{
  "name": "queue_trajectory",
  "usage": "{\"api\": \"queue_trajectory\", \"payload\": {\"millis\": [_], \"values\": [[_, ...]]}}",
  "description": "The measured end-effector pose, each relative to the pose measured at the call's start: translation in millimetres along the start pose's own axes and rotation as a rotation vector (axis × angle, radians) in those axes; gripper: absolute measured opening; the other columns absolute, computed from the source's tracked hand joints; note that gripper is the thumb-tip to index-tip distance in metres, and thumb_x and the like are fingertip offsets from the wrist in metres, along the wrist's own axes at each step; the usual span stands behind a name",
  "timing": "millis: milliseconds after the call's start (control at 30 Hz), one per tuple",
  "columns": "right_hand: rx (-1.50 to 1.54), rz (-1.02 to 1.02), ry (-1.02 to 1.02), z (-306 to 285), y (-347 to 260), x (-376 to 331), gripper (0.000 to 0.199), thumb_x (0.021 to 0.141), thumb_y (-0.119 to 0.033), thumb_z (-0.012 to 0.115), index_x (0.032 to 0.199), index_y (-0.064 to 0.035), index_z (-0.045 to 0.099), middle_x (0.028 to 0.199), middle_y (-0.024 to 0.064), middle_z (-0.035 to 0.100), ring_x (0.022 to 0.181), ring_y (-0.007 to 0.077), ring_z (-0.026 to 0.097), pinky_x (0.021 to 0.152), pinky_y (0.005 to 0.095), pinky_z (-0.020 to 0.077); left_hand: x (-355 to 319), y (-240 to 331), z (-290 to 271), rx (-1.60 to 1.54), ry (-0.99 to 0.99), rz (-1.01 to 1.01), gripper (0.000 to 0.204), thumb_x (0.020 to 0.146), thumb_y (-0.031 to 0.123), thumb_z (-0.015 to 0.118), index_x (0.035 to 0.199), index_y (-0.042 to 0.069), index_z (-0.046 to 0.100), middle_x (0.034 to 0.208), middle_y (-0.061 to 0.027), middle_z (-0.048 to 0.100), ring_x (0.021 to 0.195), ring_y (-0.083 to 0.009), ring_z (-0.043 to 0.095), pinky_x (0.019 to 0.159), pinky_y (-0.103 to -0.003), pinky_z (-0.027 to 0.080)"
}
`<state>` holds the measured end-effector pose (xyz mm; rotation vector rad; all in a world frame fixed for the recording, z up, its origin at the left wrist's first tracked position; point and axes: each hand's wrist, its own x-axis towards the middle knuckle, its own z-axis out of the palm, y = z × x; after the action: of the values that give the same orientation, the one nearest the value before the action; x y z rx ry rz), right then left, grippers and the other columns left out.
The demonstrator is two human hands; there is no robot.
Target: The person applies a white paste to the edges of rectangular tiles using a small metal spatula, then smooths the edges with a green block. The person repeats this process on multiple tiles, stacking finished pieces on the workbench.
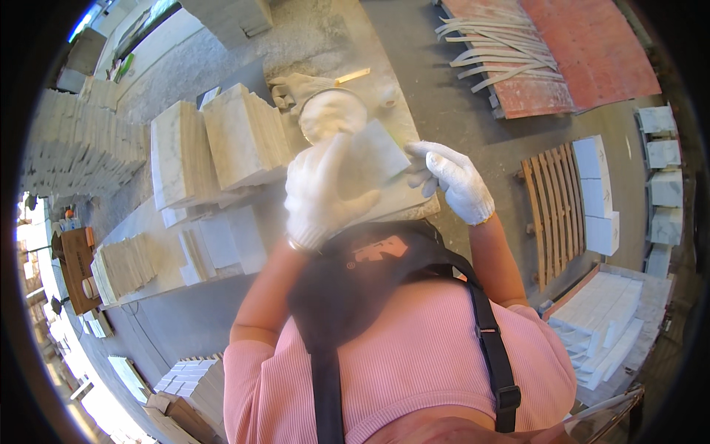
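My left hand (319, 194), in a white knit glove, grips a small pale marble tile (370, 157) held up in front of my chest. My right hand (452, 180), also gloved in white, touches the tile's right edge with its fingertips. Just beyond the tile a round bowl of white powder or paste (331, 112) sits on the dusty workbench (251, 285). I wear a pink top and a dark apron.
Stacks of marble tiles (214, 144) stand on the bench to my left, with smaller tile piles (129, 266) nearer its edge. A wooden pallet (551, 207) with white blocks lies right. Red slabs with pale strips (547, 52) lie far right. Boxed tiles (188, 385) sit on the floor.
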<state>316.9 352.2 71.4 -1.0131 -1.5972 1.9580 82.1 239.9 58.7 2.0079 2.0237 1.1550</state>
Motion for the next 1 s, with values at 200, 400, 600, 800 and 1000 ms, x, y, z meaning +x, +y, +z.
{"api": "queue_trajectory", "payload": {"millis": [200, 400, 600, 800, 1000], "values": [[0.085, 0.043, -0.089, 23.9, -16.5, 13.8, 0.049, 0.101, -0.038, 0.057, 0.126, 0.0034, 0.065, 0.100, 0.0105, 0.073, 0.080, 0.0181, 0.069, 0.064, 0.0268, 0.0477, -5.9, 7.5, -0.5, -0.018, 0.024, 0.052, 0.085, 0.059, 0.030, 0.090, 0.133, 0.004, 0.058, 0.120, -0.0159, 0.066, 0.108, -0.0370, 0.062, 0.093, -0.047, 0.048], [-0.079, 0.025, -0.024, 40.6, -32.3, 10.2, 0.039, 0.098, -0.032, 0.062, 0.115, 0.0020, 0.071, 0.089, 0.0056, 0.073, 0.076, 0.0113, 0.065, 0.064, 0.0263, 0.0465, -9.4, 13.6, -5.4, -0.092, 0.078, 0.015, 0.085, 0.061, 0.026, 0.090, 0.136, 0.005, 0.056, 0.117, -0.0160, 0.067, 0.106, -0.0386, 0.062, 0.093, -0.047, 0.049], [-0.156, 0.019, -0.114, 49.6, -39.9, 8.4, 0.040, 0.097, -0.025, 0.064, 0.128, 0.0002, 0.067, 0.107, 0.0045, 0.072, 0.091, 0.0113, 0.063, 0.079, 0.0267, 0.0487, -5.5, 5.1, -17.7, -0.561, -0.310, -0.502, 0.062, 0.076, 0.021, 0.084, 0.129, -0.001, 0.062, 0.115, -0.0142, 0.071, 0.102, -0.0215, 0.067, 0.090, -0.034, 0.052], [-0.112, -0.022, -0.166, 44.1, -39.9, 4.3, 0.041, 0.094, -0.017, 0.065, 0.130, 0.0030, 0.065, 0.114, 0.0081, 0.071, 0.096, 0.0127, 0.064, 0.081, 0.0279, 0.0498, -17.1, 5.5, -9.3, -0.836, -0.203, -0.652, 0.046, 0.081, 0.017, 0.080, 0.121, 0.000, 0.066, 0.106, -0.0046, 0.070, 0.095, -0.0117, 0.062, 0.088, -0.029, 0.051], [-0.001, -0.058, -0.146, 33.1, -33.1, -6.7, 0.051, 0.086, -0.005, 0.061, 0.136, 0.0064, 0.059, 0.126, 0.0156, 0.068, 0.105, 0.0220, 0.068, 0.082, 0.0319, 0.0525, -23.1, 3.6, -6.6, -1.020, -0.100, -0.640, 0.048, 0.085, 0.025, 0.079, 0.121, -0.002, 0.064, 0.106, -0.0050, 0.069, 0.095, -0.0115, 0.061, 0.088, -0.028, 0.050]]}}
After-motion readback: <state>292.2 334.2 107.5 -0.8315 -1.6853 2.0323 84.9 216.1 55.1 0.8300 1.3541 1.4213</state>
